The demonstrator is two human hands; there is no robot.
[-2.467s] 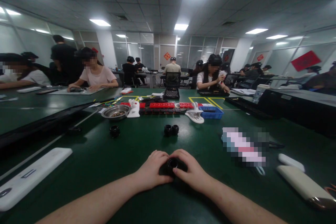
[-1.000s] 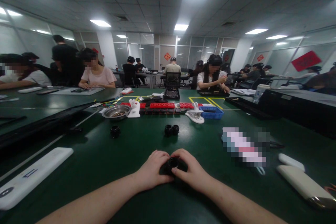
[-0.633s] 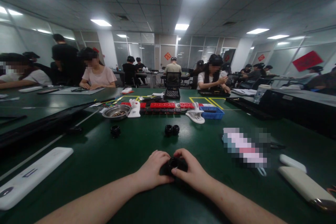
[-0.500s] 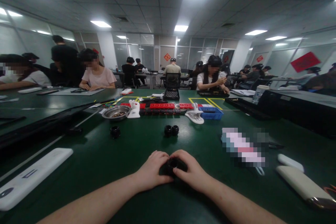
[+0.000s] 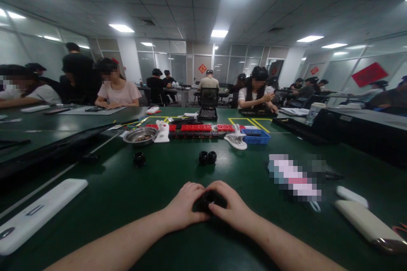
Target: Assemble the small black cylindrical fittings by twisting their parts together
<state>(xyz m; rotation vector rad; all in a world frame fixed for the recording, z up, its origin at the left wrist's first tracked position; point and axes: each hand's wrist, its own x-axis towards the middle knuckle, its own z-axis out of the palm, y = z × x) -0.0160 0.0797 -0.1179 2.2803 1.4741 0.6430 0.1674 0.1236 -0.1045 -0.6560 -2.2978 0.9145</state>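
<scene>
A round black ring-shaped part with an open centre is held low over the green table, between both hands. My left hand curls around its left side, thumb along the near edge. From the right, my right hand closes on the same part, its thumb at the front rim. The hands' fingertips meet at the far side, and much of the part is hidden by them. Beyond the hands, two similar black parts stand side by side, touching. Another such black part stands alone farther left.
A metal bowl of small brass-coloured pieces, red strips, white clamps and a blue tray line the table's middle. A long white device lies left, a cream object right. Co-workers sit at the far side.
Both hands stay in the same place around the black part, which looks almost unmoved. The view has shifted only very slightly.
</scene>
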